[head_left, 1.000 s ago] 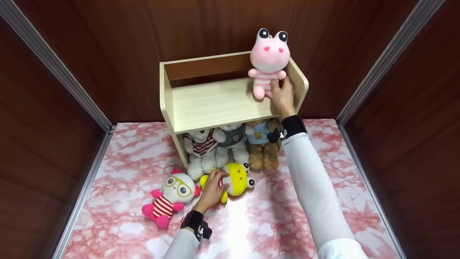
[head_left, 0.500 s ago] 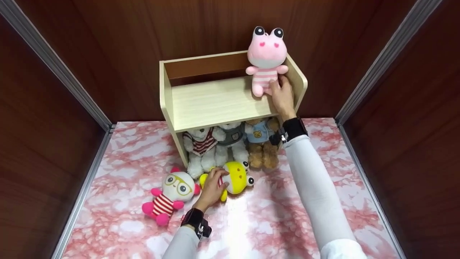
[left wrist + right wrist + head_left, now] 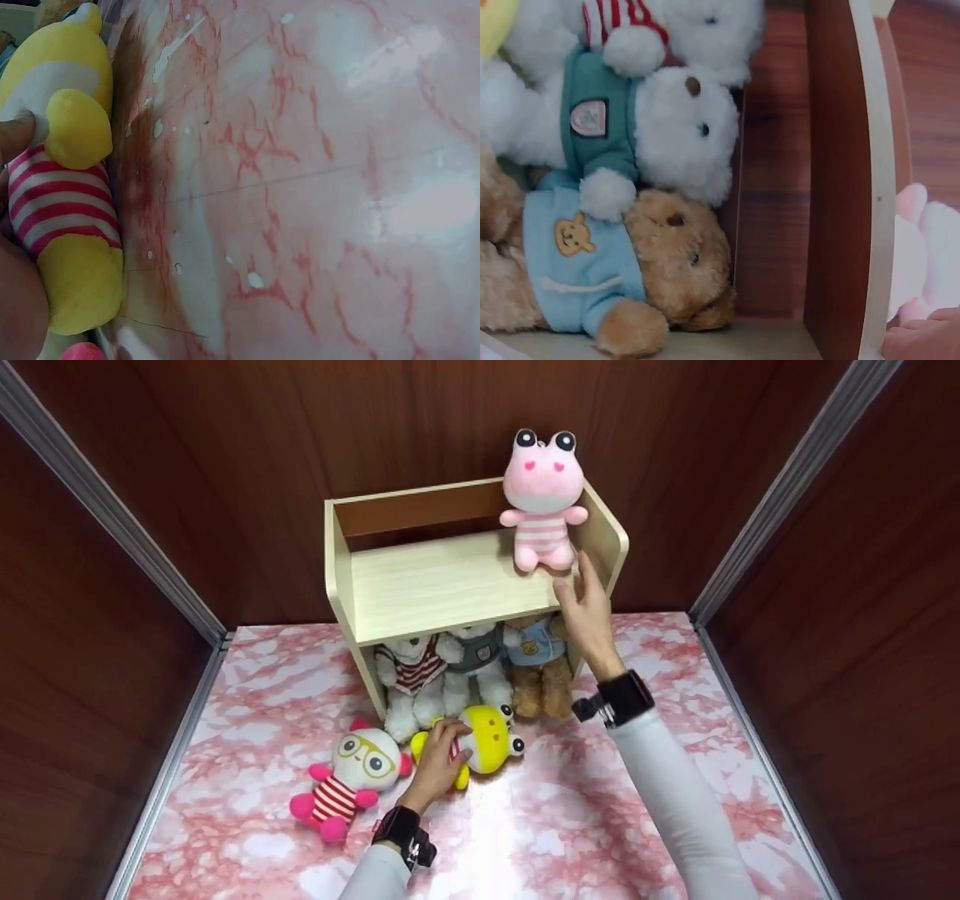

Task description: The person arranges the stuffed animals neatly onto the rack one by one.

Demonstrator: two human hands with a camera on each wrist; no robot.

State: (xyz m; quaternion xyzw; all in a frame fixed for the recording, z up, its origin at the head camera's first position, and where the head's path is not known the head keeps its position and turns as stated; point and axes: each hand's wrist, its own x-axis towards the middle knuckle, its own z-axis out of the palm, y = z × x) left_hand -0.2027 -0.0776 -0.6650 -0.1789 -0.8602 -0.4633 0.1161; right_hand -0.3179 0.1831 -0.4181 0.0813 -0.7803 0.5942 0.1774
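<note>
A pink frog plush toy (image 3: 541,499) with a striped body sits upright at the right end of the shelf's upper board. Just below its feet, my right hand (image 3: 589,615) has its fingers spread and holds nothing. My left hand (image 3: 439,761) grips the striped body of a yellow frog plush toy (image 3: 487,739) that lies on its back on the floor. In the left wrist view, the thumb presses near the chest of this yellow plush (image 3: 67,202). A panda plush toy with glasses (image 3: 367,757) lies left of that hand.
The light wooden shelf (image 3: 427,585) stands against the brown back wall. Under its board sit a white bear in red stripes (image 3: 416,682), a white bear in grey-green (image 3: 600,112) and a brown bear in blue (image 3: 541,682). The floor (image 3: 262,780) is pink marbled.
My right hand has let go of the pink frog plush and drawn back toward me, leaving it on the shelf. The left hand keeps its grip on the yellow frog plush.
</note>
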